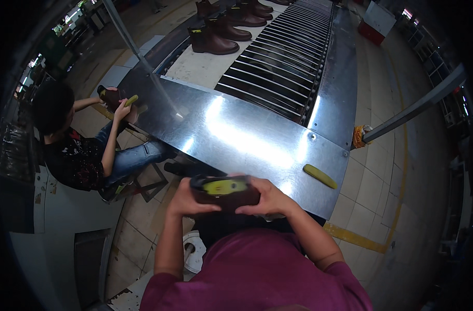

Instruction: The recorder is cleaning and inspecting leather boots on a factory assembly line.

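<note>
You sit or stand at the near end of a long work line, in a broad room with a tiled floor point(363, 179). A yellow line point(361, 239) crosses the tiles to your right and turns away up the room. Ahead of you runs a conveyor point(283, 57) of close-set metal bars, with a white strip point(200, 72) along its left side. Your table point(195, 122) is bare, shiny metal, closing off the near end of the conveyor, with bright glare across its middle. To your left a co-worker point(76, 160) sits at the table's corner, with a brown shoe and a yellow-green bar in their hands. One slanting post point(418, 106) rises on the right, orange binding point(359, 136) near its foot; another post point(125, 31) stands on the left. A red and white box point(376, 23) is on the floor, far right. Brown boots point(213, 41) stand in a row on the white strip.

Your boot point(226, 199) is in front of your chest, at the table's near edge, its yellow-green inside facing up; you cannot tell from this view whether it touches the metal. Your left hand point(182, 201) is closed around its left end and your right hand point(270, 198) around its right end, both thumbs pressing its near side. The grip is only as wide as the boot, which is a little blurred. Well to the right of your right hand, one bar point(320, 176) lies aslant on the table.
</note>
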A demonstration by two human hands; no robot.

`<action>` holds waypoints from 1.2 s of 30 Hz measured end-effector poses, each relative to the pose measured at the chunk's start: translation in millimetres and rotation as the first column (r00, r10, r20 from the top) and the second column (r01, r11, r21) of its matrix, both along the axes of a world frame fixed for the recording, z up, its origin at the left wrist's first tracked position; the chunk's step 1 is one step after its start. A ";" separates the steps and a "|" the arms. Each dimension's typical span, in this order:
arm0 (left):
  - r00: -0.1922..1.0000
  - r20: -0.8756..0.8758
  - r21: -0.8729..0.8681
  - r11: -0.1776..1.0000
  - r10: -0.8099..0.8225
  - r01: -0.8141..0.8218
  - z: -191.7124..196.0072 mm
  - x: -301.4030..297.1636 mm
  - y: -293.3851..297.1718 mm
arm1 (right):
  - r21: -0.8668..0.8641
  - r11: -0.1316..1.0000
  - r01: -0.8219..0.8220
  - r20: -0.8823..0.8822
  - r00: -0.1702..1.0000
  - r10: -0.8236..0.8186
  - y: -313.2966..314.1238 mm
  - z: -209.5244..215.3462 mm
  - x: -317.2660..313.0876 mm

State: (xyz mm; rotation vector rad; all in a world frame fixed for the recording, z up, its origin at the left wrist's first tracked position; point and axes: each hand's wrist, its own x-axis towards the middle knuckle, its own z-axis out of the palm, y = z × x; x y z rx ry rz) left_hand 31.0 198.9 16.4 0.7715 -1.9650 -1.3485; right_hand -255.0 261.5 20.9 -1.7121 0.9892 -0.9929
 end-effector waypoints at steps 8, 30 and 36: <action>0.941 -0.028 -0.353 0.877 0.337 -0.325 -8.6 -74.3 -47.9 | -0.051 0.830 0.555 0.175 0.823 -0.540 -39.9 -39.6 19.6; 0.679 0.031 0.046 0.677 0.734 -0.734 -106.9 -103.9 -19.6 | 0.051 0.999 0.020 0.709 0.703 -0.050 -96.5 -55.3 -14.7; 0.605 -0.245 0.309 0.653 0.757 -0.692 -69.5 -97.1 -12.2 | 0.107 0.812 0.574 0.449 0.701 -0.554 -142.0 -94.6 -23.7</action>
